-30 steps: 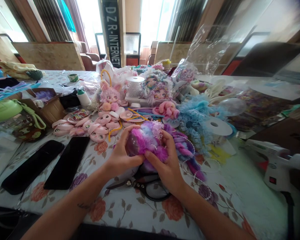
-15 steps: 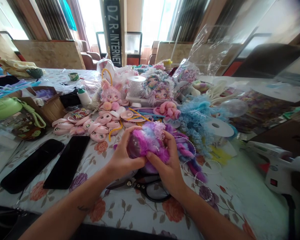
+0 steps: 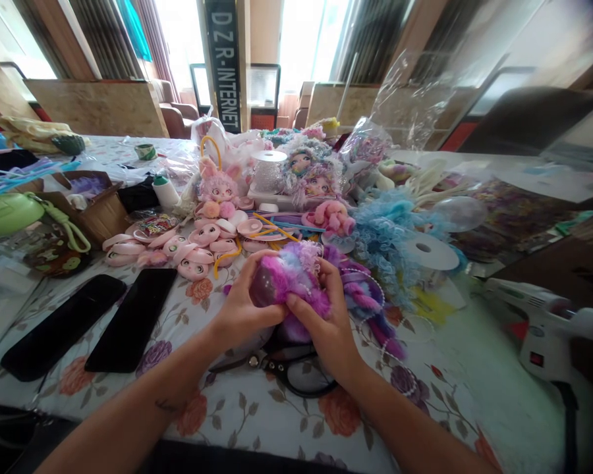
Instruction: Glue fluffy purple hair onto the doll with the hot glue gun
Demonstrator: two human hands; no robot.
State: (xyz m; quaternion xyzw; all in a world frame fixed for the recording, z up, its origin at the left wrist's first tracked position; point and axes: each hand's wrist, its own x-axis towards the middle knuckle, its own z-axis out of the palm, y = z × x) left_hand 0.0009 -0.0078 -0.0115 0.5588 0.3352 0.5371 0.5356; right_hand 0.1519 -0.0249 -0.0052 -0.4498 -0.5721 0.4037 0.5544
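Note:
A fluffy purple and pink doll head (image 3: 289, 280) with a shiny purple ball at its left side sits between both hands, just above the floral tablecloth (image 3: 257, 415). My left hand (image 3: 240, 309) cups its left side, thumb pressing in from below. My right hand (image 3: 329, 322) grips the fuzzy right side, fingers curled into the fur and a thin bead string. Twisted purple chenille strands (image 3: 370, 306) trail from it to the right. Black-handled scissors (image 3: 281, 365) lie on the cloth under the hands.
Two black phones (image 3: 93, 322) lie at left. Pink doll faces (image 3: 188, 247), finished plush dolls (image 3: 306, 171), blue lace trim (image 3: 395, 230), a white ribbon spool (image 3: 427, 250) and thread crowd the middle. A white glue gun (image 3: 548, 322) stands at right. A cardboard box (image 3: 96, 207) sits far left.
Both hands have kept hold of the fluffy head, turning and kneading it slightly; my right fingers shifted higher over the fur. Nothing else on the table moved.

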